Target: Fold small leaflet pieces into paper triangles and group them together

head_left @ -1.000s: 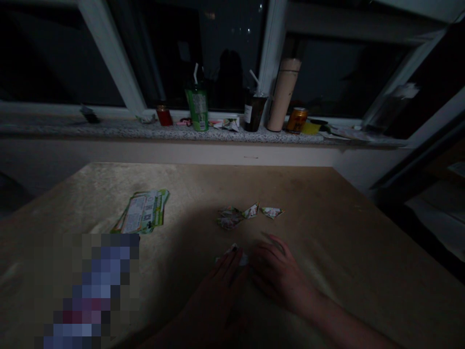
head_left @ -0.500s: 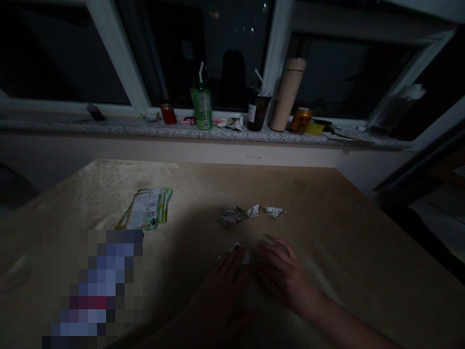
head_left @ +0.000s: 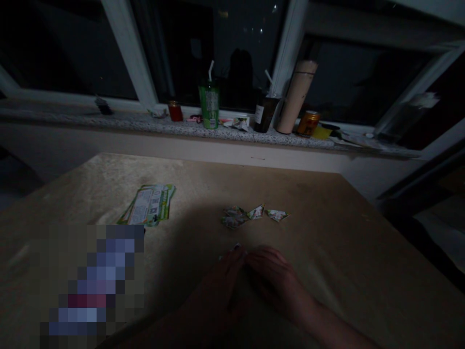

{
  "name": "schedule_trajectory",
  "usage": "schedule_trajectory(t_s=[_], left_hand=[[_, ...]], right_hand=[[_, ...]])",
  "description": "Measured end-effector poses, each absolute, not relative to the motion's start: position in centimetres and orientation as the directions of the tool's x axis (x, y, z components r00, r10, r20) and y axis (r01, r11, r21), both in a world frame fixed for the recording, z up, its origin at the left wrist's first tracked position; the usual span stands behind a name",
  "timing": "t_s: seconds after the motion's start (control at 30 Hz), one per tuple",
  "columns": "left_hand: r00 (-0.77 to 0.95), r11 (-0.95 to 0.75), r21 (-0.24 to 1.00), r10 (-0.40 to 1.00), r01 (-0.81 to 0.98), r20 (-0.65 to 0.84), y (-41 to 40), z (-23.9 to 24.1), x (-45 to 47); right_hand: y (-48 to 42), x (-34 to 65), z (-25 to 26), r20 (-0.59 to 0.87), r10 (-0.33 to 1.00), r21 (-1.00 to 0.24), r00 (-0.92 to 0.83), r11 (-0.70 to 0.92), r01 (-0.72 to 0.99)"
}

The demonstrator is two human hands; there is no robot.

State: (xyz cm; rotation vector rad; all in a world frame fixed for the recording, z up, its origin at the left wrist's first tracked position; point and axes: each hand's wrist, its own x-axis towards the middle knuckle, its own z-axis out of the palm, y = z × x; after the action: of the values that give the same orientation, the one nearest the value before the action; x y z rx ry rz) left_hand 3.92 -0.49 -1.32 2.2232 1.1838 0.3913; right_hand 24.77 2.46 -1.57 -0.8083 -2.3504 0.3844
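Observation:
My left hand lies with its fingers flat over a small folded piece of printed paper. Only slivers of that paper's edge show past the fingers. Close against it on the right is my right hand, fingers stretched forward and its fingertips by the left hand's. Whether the right fingertips touch the paper is hidden in the dark. Just beyond the hands, a crumpled-looking folded paper piece sits in a row with a small folded triangle and another folded triangle.
Left of the hands lies a stack of green-and-white printed sheets on the brown table. A pixelated blue object is nearer. The stone windowsill holds a green cup, a dark cup, a tall flask and a can.
My right hand has moved left, up against my left hand. The folded paper under the left fingers is now more covered. The view has shifted slightly.

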Motion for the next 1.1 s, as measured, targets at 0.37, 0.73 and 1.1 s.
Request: schedule_trajectory(t_s=[0.37, 0.73, 1.1], left_hand=[[0.296, -0.287, 0.457, 0.954, 0.842, 0.054, 3.6, 0.7, -0.1], [0.336, -0.304, 0.427, 0.942, 0.851, 0.002, 4.1, 0.2, -0.5], [0.345, -0.282, 0.434, 0.936, 0.855, -0.071, 4.1, 1.0, -0.2]], right_hand=[[2.4, 24.7, -1.6, 0.407, 0.617, -0.383, -0.673, 0.785, 0.487], [2.4, 24.7, -1.7, 0.407, 0.607, -0.333, -0.682, 0.794, 0.508], [2.2, 24.5, -1.6, 0.374, 0.598, -0.303, -0.709, 0.801, 0.516]])
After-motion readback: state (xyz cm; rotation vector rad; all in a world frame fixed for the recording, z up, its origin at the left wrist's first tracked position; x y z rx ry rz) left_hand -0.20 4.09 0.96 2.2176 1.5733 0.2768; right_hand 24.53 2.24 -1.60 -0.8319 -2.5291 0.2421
